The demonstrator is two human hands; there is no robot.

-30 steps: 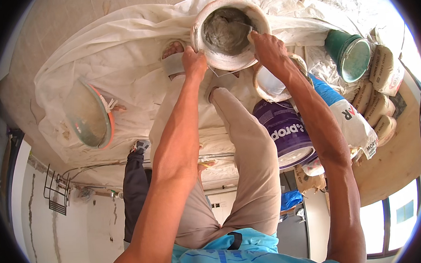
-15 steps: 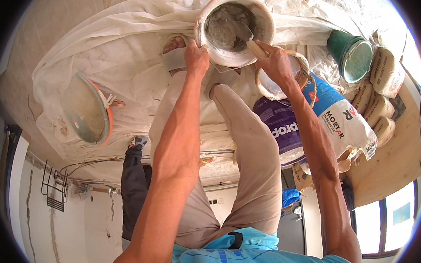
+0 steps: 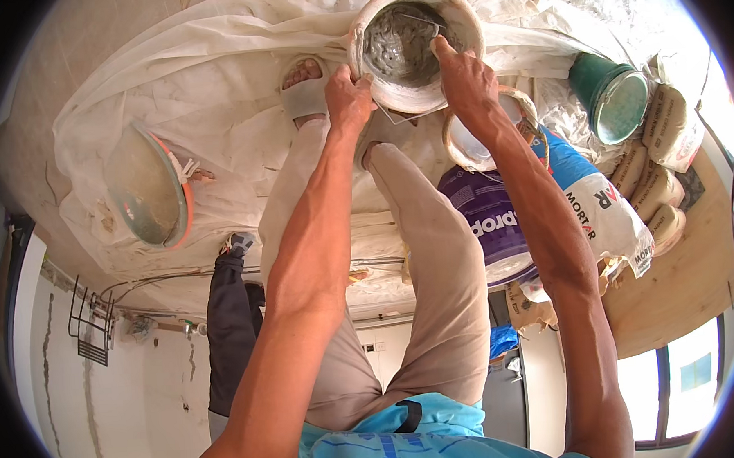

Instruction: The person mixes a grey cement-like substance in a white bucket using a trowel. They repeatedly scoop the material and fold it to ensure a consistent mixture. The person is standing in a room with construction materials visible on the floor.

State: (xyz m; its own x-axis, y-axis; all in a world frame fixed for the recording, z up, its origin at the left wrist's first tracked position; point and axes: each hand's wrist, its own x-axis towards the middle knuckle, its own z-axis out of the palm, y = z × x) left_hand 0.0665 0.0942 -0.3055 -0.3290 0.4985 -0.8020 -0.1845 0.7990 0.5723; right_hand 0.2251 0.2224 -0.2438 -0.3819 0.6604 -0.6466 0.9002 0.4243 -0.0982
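At the top centre of the frame, a round, off-white bucket smeared with grey residue holds a wet, lumpy grey mixture, glossy in places and coating the inner wall. The left hand clasps the bucket's near-left rim; the right hand is closed round a trowel's pale handle, above the bucket's right side.

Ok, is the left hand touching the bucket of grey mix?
Touching: the head view shows the left hand gripping the bucket at its left edge, no gap between.
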